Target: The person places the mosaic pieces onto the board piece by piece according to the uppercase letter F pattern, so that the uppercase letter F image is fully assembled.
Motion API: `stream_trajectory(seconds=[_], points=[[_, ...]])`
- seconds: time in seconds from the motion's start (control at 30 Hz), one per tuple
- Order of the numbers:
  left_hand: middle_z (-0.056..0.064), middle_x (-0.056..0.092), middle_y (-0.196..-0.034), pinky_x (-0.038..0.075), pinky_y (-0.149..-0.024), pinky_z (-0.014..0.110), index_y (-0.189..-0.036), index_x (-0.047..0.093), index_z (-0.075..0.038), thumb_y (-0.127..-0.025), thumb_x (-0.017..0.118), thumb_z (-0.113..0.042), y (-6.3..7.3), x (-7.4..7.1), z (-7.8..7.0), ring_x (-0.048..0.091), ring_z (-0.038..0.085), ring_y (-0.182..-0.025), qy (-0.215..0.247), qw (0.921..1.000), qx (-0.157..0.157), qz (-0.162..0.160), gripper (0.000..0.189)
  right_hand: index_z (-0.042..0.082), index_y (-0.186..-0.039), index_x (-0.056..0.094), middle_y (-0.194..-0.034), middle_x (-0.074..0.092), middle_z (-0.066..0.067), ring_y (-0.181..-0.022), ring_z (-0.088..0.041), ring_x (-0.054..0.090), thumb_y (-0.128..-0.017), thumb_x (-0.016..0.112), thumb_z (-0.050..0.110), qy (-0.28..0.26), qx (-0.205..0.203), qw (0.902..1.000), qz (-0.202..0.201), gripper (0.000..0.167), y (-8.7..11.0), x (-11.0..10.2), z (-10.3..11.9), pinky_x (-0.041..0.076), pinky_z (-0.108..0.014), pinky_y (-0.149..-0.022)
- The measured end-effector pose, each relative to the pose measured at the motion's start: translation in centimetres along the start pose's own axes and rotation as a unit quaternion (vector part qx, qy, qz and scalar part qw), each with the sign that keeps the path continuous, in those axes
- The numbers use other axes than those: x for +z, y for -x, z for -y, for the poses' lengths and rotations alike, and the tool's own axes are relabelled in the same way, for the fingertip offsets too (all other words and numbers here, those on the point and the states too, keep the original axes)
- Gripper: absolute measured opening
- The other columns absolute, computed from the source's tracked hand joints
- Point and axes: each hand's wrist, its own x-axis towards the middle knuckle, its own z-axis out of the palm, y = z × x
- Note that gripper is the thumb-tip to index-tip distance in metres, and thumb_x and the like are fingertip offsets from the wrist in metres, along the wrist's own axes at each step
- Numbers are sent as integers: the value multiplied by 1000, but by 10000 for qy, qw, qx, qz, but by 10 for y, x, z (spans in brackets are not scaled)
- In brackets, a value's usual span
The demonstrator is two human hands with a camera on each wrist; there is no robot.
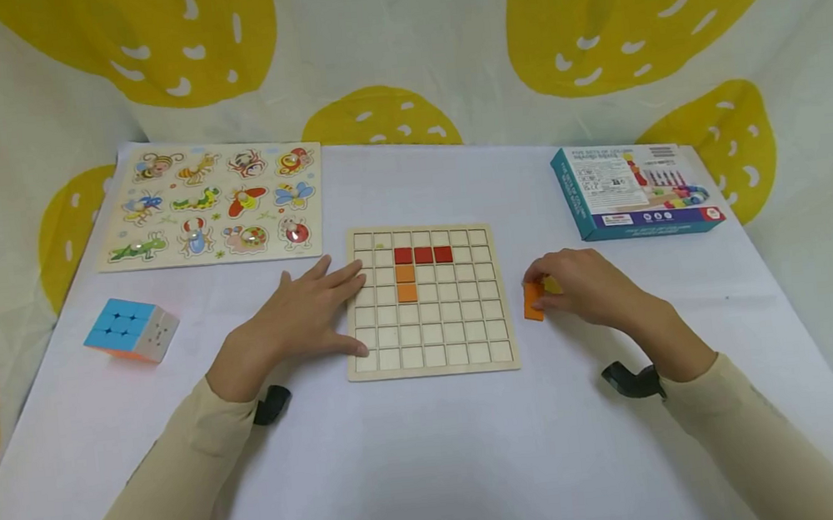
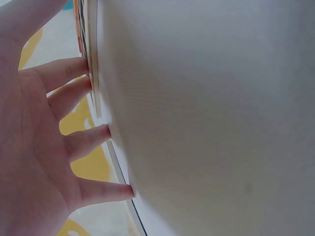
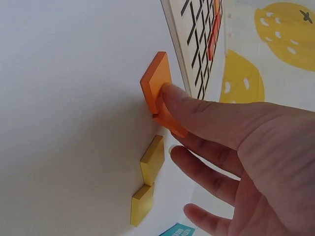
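Note:
A wooden grid board (image 1: 435, 369) lies flat in the middle of the table. Three red tiles (image 1: 424, 255) make a row in its upper squares, and two orange tiles (image 1: 406, 283) run down below the leftmost red one. My left hand (image 1: 301, 313) is spread out, its fingertips resting at the board's left edge. Beside the right edge, my right hand (image 1: 580, 282) pinches an orange tile (image 3: 157, 81) under the thumb. Another orange tile (image 3: 170, 121) adjoins it, partly covered by the thumb. Two yellow tiles (image 3: 153, 160) lie on the cloth close to the curled fingers.
At the back left lies an insect picture puzzle (image 1: 211, 200). A puzzle cube (image 1: 129, 329) sits in front of it, left of my left arm. On the back right is a teal-and-purple toy box (image 1: 636, 189). A patterned cloth (image 1: 396, 53) hangs behind the table.

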Motion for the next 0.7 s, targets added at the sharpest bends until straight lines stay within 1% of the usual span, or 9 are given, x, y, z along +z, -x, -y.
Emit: stream_trajectory(seconds=[0.23, 0.33, 0.43, 0.53, 0.63, 0.7], points=[[-2, 27, -171, 24, -107, 86, -159, 37, -17, -73, 77, -72, -1, 0, 0, 19, 46, -158, 15, 10000, 24, -13, 110, 9, -104, 78, -97, 74, -3, -92, -19, 69, -86, 80, 5, -275, -349, 9989, -162, 19, -3, 3, -1, 61, -41, -87], [-2, 27, -171, 24, -107, 86, -159, 37, -18, -73, 77, -72, -1, 0, 0, 19, 46, -158, 31, 10000, 34, -13, 110, 11, -101, 76, -93, 75, 1, -89, -16, 69, -87, 80, 7, -360, -328, 9987, -139, 15, -3, 2, 1, 61, -39, -85], [-2, 27, -171, 24, -107, 86, -159, 37, -18, -72, 78, -72, -1, 0, 0, 19, 45, -158, 53, 10000, 31, 0, 110, 13, -103, 71, -91, 75, 2, -86, -14, 68, -88, 79, 11, -370, -277, 9988, -135, 16, -5, 2, 2, 60, -36, -83], [-2, 27, -171, 24, -107, 86, -159, 37, -18, -72, 78, -72, -1, 0, 0, 19, 45, -158, 58, 10000, 21, 4, 110, 15, -102, 68, -91, 75, 2, -87, -15, 67, -91, 77, 14, -365, -257, 9989, -146, 14, -8, 0, 5, 59, -35, -83], [-2, 27, -171, 24, -107, 86, -159, 38, -18, -72, 78, -72, -1, 1, 1, 20, 45, -158, 50, 10000, 18, -10, 110, 15, -101, 70, -95, 74, 1, -89, -17, 65, -92, 75, 12, -401, -282, 9987, -162, 10, -12, -1, 11, 60, -37, -86], [-2, 27, -171, 24, -107, 86, -159, 38, -18, -72, 77, -73, -1, 1, 1, 20, 45, -158, 43, 10000, 17, -20, 110, 15, -102, 72, -98, 74, 0, -91, -18, 64, -92, 75, 11, -450, -277, 9985, -152, 11, -15, -2, 16, 61, -38, -88]])
